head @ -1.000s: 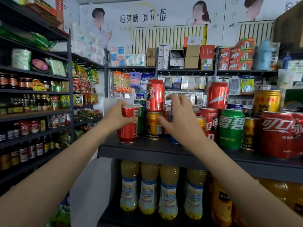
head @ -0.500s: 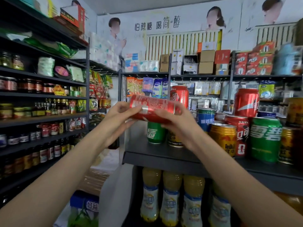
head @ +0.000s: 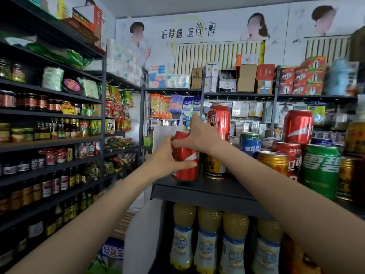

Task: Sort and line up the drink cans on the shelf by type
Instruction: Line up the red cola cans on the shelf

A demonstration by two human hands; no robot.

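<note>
Head view, nearest: two bare forearms reach up from the bottom corners and meet at the left end of the dark shelf (head: 199, 191).
Bottles below: a row of yellow juice bottles (head: 207, 240) stands under the shelf, between the forearms.
Left hand (head: 167, 161): wrapped round the left side of the red cola can (head: 186, 164), thumb lying across its front, fingers curled shut on it.
Right hand (head: 199, 135): comes down over the top of the same can, fingertips pinching its upper rim; the index finger points up.
Red cola can: upright at the front left corner of the shelf. Whether its base rests fully on the shelf board cannot be told.
Just beside it: a short gold can (head: 214, 168) stands to the right, very close to the red one; whether they touch cannot be told.
Stacked above: a tall red can (head: 219, 121) rises behind the right hand, above the gold can.
Middle of shelf: a blue can (head: 250, 143) sits further back, and a second gold can (head: 273, 161) stands in front of it.
Right of shelf: a red can with white lettering (head: 291, 159), then a large green can (head: 321, 171) at the front; another red can (head: 298, 126) is perched on top of the red one.
Far right edge: more gold cans, partly cut off by the frame.
Left wall: dark racks (head: 49, 113) of jars and sauce bottles, blurred.
Back wall: hanging snack packets, cardboard boxes (head: 246, 78) on the top rack, and a poster with printed figures above.
</note>
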